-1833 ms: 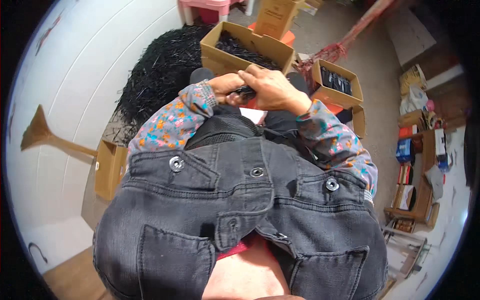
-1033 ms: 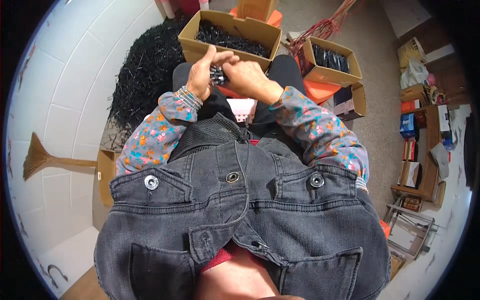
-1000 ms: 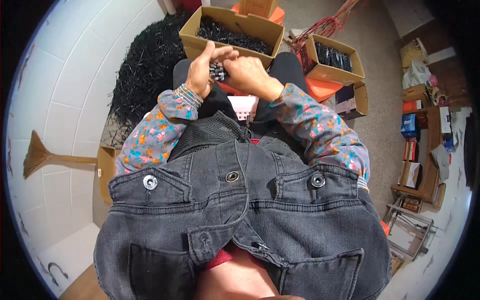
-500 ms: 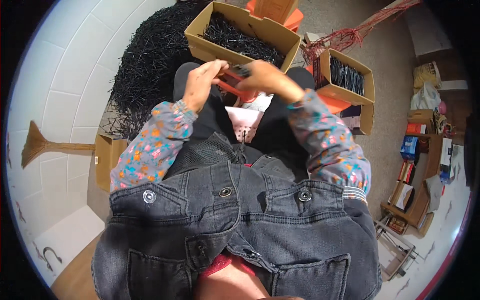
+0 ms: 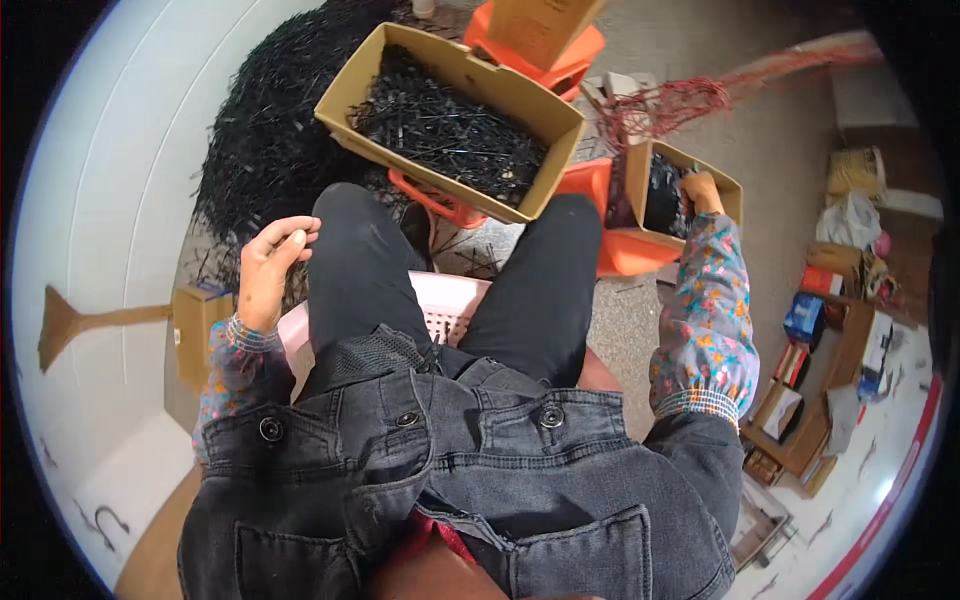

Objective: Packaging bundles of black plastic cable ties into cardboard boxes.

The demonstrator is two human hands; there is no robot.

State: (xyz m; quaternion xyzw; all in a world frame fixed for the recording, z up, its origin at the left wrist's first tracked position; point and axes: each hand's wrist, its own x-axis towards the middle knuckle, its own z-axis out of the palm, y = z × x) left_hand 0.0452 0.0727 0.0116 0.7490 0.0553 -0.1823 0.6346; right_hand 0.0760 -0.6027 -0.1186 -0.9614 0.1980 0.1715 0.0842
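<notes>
My right hand (image 5: 703,192) reaches down into a small cardboard box (image 5: 735,175) at the right. Its fingers are bent against a bunch of thin black strips (image 5: 664,192), and the fingertips are partly hidden. Out at the left, beside my knee, my left hand (image 5: 266,272) is raised in the air. Its fingers are loosely bent and a little apart, with nothing visible in them. In front of my knees stands a larger cardboard box (image 5: 345,137) full of loose black strips (image 5: 450,130).
A big heap of black strips (image 5: 275,120) lies at the far left. Orange stools (image 5: 630,252) stand under and behind the boxes. A tangled red net (image 5: 690,98) stretches across the far right. A pink perforated basket (image 5: 450,292) sits between my legs. A broom (image 5: 75,322) is at the left.
My hands, together over an orange part between my knees before, have parted. The right went to the small box; the left drew back to the left. The view has shifted too.
</notes>
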